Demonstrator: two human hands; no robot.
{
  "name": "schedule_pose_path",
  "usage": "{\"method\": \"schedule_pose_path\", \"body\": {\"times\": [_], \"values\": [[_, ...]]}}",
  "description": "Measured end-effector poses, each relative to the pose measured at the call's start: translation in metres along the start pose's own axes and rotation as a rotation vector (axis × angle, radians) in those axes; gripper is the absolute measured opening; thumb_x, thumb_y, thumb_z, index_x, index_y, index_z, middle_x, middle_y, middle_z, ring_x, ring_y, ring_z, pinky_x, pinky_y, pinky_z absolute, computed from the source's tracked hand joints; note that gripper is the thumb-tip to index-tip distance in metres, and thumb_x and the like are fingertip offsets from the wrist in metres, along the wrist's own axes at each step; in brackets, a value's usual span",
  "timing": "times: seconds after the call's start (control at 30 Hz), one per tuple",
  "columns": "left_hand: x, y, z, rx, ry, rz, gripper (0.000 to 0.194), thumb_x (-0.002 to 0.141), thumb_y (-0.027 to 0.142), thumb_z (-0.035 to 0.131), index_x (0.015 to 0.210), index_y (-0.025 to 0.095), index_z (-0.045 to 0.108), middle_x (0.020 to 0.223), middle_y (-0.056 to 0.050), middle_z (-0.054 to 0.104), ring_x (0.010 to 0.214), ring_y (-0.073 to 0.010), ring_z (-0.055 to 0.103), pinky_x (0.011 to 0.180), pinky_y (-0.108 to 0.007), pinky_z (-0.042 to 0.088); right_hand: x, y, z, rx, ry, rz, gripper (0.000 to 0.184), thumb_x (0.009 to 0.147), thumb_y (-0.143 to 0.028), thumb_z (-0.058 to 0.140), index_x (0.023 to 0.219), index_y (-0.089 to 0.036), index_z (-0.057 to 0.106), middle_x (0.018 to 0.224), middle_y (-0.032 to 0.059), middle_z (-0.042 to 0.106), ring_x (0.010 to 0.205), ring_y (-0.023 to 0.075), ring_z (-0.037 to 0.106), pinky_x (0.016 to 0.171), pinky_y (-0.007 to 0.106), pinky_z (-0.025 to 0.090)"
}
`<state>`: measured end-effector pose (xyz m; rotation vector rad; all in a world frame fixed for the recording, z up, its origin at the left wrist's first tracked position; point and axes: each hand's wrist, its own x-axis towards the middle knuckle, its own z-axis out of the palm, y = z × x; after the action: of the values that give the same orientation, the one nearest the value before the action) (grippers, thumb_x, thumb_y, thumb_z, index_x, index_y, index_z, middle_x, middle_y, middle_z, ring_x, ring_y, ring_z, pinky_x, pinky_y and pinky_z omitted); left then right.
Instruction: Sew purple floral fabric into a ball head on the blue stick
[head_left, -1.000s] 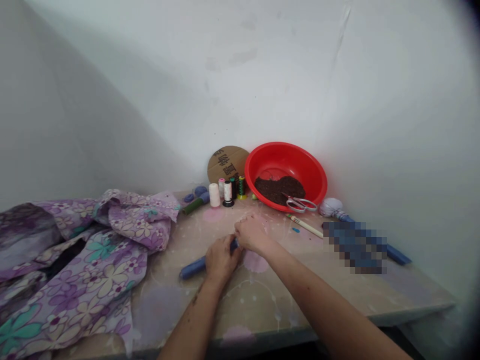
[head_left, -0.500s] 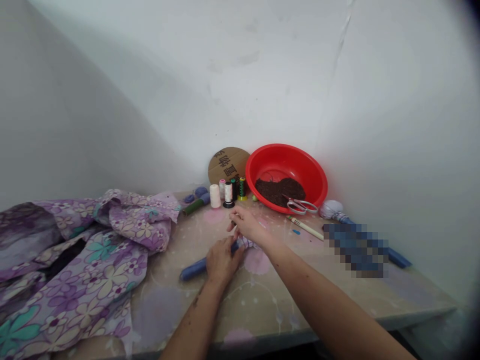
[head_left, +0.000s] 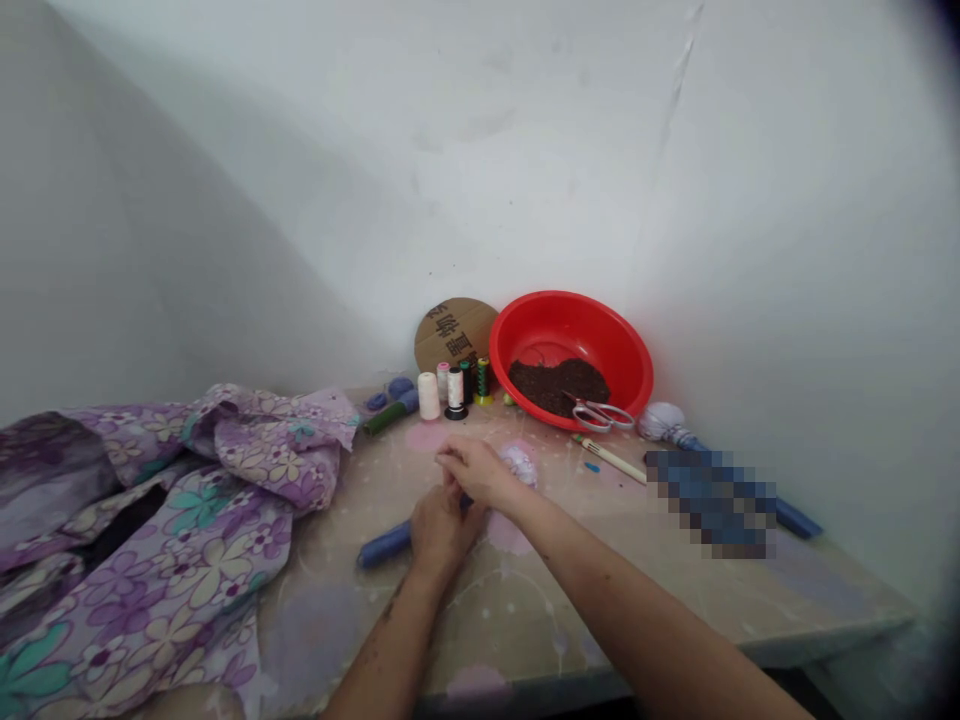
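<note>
We have our left hand (head_left: 442,530) clenched around a blue roll (head_left: 384,546) of fabric, which lies on the table (head_left: 525,610) and points out to the lower left of the fist, its other end tucked under our fingers. Our right hand (head_left: 472,472) sits just above and slightly ahead of the left, its fingers (head_left: 450,458) drawn together in a pinch over the roll. We cannot tell whether that pinch grasps anything, since nothing held shows clearly between the fingertips. Just beside the right hand, a pale lilac bundle (head_left: 519,464) of gathered fabric rests on the tabletop, touching or almost touching the wrist side of the hand. To our left, a purple floral cloth (head_left: 172,540) lies in loose folds over that end of the table. Ahead of us, against the wall, stand 5 spools (head_left: 454,390) of thread, with a round cardboard disc (head_left: 455,335) propped behind them. Beside them sits a red basin (head_left: 570,345) holding dark granules (head_left: 559,387), and scissors (head_left: 596,414) lean on its rim. To the right lie a white stick (head_left: 609,458) and a stuffed white ball (head_left: 658,420) joined to a blue tube (head_left: 796,518), part of which is hidden by a blurred patch (head_left: 709,503).
</note>
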<state>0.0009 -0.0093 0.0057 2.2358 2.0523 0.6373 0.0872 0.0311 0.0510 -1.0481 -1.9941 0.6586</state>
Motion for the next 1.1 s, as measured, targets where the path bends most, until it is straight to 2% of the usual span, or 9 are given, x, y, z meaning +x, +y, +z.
{"method": "schedule_pose_path", "body": {"times": [0.07,0.2,0.33,0.47,0.63,0.77,0.93,1.1], "values": [[-0.001,0.001,-0.002,-0.033,0.023,0.038,0.043,0.077,0.048,0.039,0.109,0.022,0.051,0.092,-0.006,0.062,0.085,-0.0209,0.057,0.067,-0.028,0.038,-0.004,0.006,-0.002,0.077,0.067,0.022,0.014,0.075,-0.019,0.042,0.071,-0.017,0.055,0.058,-0.0029,0.055,0.053,0.0081,0.051,0.051,0.018,0.038],[-0.003,0.004,-0.006,-0.062,0.065,0.048,0.041,0.079,0.048,0.036,0.110,0.026,0.051,0.099,-0.004,0.062,0.090,-0.0204,0.055,0.071,-0.029,0.037,-0.013,0.017,-0.009,0.189,0.293,0.101,0.016,0.074,-0.019,0.043,0.077,-0.015,0.058,0.065,0.0003,0.059,0.055,0.0100,0.055,0.054,0.021,0.043],[-0.003,0.006,-0.005,-0.072,0.064,0.007,0.038,0.079,0.049,0.034,0.103,0.027,0.055,0.097,-0.003,0.063,0.089,-0.0196,0.055,0.070,-0.028,0.035,-0.026,0.027,-0.012,0.137,0.463,0.135,0.018,0.075,-0.021,0.043,0.079,-0.016,0.059,0.067,0.0019,0.061,0.059,0.0124,0.057,0.060,0.024,0.044],[-0.002,0.006,-0.003,-0.075,0.049,-0.027,0.037,0.079,0.049,0.035,0.102,0.028,0.056,0.095,-0.002,0.063,0.087,-0.0187,0.055,0.070,-0.027,0.035,-0.040,0.035,-0.013,0.026,0.564,0.121,0.023,0.077,-0.023,0.041,0.085,-0.015,0.061,0.075,0.0051,0.062,0.065,0.0142,0.057,0.064,0.026,0.044],[-0.001,0.006,-0.005,-0.091,0.022,-0.032,0.036,0.079,0.047,0.037,0.104,0.028,0.055,0.099,-0.002,0.062,0.090,-0.0181,0.054,0.071,-0.026,0.035,-0.058,0.038,-0.012,-0.199,0.556,0.088,0.026,0.080,-0.022,0.038,0.088,-0.017,0.063,0.082,0.0069,0.063,0.076,0.0158,0.056,0.070,0.027,0.042],[-0.001,0.004,-0.005,-0.098,0.014,-0.019,0.036,0.079,0.046,0.037,0.105,0.028,0.055,0.099,-0.002,0.062,0.090,-0.0181,0.054,0.072,-0.026,0.036,-0.070,0.038,-0.008,-0.350,0.511,0.100,0.027,0.081,-0.022,0.037,0.089,-0.019,0.063,0.084,0.0061,0.062,0.077,0.0153,0.056,0.070,0.025,0.041],[0.000,0.002,-0.004,-0.094,0.031,0.005,0.035,0.080,0.045,0.037,0.105,0.029,0.055,0.099,-0.001,0.062,0.090,-0.0183,0.055,0.071,-0.027,0.036,-0.078,0.041,0.000,-0.434,0.454,0.135,0.027,0.082,-0.020,0.037,0.084,-0.017,0.063,0.081,0.0064,0.063,0.075,0.0147,0.057,0.069,0.024,0.041],[0.000,0.004,-0.007,-0.090,-0.005,-0.032,0.037,0.080,0.045,0.037,0.107,0.027,0.055,0.100,-0.003,0.062,0.091,-0.0192,0.055,0.072,-0.027,0.037,-0.082,0.042,0.003,-0.501,0.390,0.178,0.026,0.081,-0.021,0.038,0.084,-0.019,0.064,0.080,0.0046,0.065,0.075,0.0146,0.058,0.068,0.024,0.040]]}}
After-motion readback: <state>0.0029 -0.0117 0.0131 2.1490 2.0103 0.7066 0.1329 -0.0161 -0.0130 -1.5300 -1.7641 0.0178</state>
